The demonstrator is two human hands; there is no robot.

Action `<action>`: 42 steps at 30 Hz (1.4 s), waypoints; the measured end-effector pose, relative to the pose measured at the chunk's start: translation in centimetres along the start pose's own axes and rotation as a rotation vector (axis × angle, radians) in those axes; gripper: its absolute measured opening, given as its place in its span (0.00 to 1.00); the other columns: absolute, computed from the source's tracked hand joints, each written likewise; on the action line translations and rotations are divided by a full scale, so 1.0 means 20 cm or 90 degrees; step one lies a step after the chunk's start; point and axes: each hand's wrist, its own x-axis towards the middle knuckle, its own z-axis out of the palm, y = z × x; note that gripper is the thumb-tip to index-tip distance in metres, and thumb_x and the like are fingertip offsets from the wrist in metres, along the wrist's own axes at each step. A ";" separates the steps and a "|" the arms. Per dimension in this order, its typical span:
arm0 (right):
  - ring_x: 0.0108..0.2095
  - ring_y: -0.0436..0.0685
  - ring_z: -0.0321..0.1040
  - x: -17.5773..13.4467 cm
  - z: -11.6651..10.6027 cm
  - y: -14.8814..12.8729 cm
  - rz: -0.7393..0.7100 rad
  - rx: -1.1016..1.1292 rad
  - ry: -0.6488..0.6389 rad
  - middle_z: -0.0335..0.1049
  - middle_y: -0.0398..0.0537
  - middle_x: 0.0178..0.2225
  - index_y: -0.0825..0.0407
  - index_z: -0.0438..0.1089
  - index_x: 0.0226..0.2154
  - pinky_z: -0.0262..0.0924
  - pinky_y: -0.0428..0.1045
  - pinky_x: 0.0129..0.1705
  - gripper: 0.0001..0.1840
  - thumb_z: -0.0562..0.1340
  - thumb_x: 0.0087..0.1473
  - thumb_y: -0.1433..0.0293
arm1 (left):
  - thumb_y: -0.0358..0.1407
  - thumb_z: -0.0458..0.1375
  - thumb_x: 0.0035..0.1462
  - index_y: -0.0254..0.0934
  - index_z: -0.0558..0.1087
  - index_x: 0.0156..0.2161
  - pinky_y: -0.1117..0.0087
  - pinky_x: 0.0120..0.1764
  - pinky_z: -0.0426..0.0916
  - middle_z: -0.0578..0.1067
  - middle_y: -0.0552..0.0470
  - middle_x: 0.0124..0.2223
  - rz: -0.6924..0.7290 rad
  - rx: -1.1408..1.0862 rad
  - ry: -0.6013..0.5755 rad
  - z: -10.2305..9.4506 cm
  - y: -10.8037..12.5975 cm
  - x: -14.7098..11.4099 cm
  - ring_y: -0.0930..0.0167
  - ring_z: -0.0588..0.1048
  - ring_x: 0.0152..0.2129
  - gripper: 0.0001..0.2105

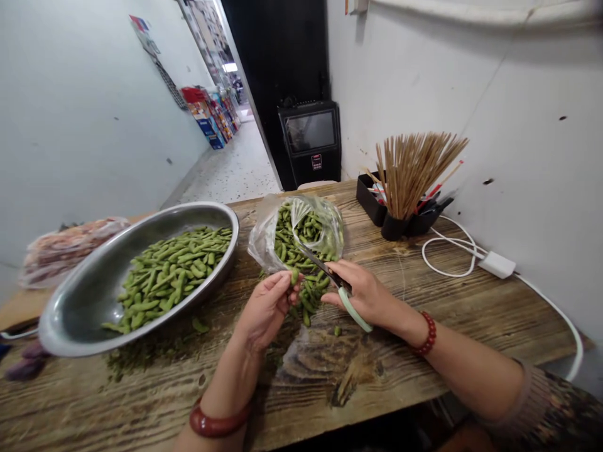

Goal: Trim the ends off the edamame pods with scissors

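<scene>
Between the thumb and fingers of my left hand is a green edamame pod. My right hand grips a pair of scissors with pale green handles; the dark blades point up and left, above more pods. A clear plastic bag full of edamame lies open just beyond both hands, with loose pods spilling out of its near side. Left of my left hand, a large metal basin holds a heap of edamame pods.
Trimmings lie along the basin's near side on the wooden table. A bundle of thin sticks stands in a black holder at the back right, near a white cable adapter. A filled plastic bag sits behind the basin.
</scene>
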 end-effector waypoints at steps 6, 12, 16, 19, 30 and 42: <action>0.39 0.59 0.66 0.00 -0.01 -0.04 -0.002 0.008 -0.032 0.69 0.53 0.38 0.55 0.63 0.51 0.64 0.53 0.41 0.24 0.66 0.52 0.66 | 0.36 0.67 0.46 0.32 0.79 0.39 0.77 0.28 0.64 0.74 0.50 0.32 -0.002 -0.025 0.042 0.01 0.00 -0.01 0.78 0.67 0.25 0.13; 0.37 0.58 0.65 -0.01 0.01 -0.06 -0.006 0.025 -0.099 0.68 0.51 0.37 0.54 0.63 0.52 0.63 0.52 0.40 0.27 0.67 0.50 0.65 | 0.36 0.67 0.44 0.34 0.78 0.35 0.74 0.30 0.64 0.74 0.51 0.29 0.019 0.042 0.028 0.04 -0.03 -0.01 0.74 0.68 0.25 0.11; 0.37 0.57 0.64 -0.01 0.02 -0.06 -0.005 0.041 -0.104 0.68 0.50 0.37 0.54 0.62 0.52 0.63 0.52 0.41 0.28 0.67 0.50 0.64 | 0.36 0.62 0.50 0.35 0.78 0.37 0.72 0.33 0.64 0.74 0.51 0.31 0.064 0.200 -0.044 0.04 -0.04 -0.01 0.73 0.68 0.26 0.09; 0.37 0.56 0.64 -0.01 0.02 -0.06 0.005 0.046 -0.106 0.68 0.50 0.36 0.55 0.64 0.50 0.63 0.51 0.41 0.26 0.67 0.50 0.65 | 0.35 0.59 0.53 0.36 0.78 0.38 0.70 0.38 0.64 0.76 0.49 0.34 0.136 0.330 -0.066 0.04 -0.03 -0.01 0.69 0.70 0.31 0.08; 0.37 0.56 0.65 0.01 0.00 -0.04 0.018 -0.008 -0.043 0.67 0.50 0.37 0.53 0.64 0.49 0.63 0.51 0.39 0.23 0.66 0.52 0.63 | 0.37 0.62 0.49 0.38 0.77 0.33 0.69 0.38 0.64 0.76 0.50 0.32 0.137 0.298 -0.021 0.03 0.01 -0.03 0.67 0.72 0.31 0.06; 0.37 0.59 0.62 0.01 -0.01 -0.04 -0.077 -0.092 -0.070 0.66 0.52 0.38 0.52 0.60 0.52 0.62 0.55 0.39 0.33 0.67 0.47 0.56 | 0.36 0.65 0.45 0.36 0.74 0.32 0.73 0.35 0.63 0.75 0.52 0.32 0.080 0.088 -0.017 0.03 0.01 -0.04 0.71 0.70 0.30 0.08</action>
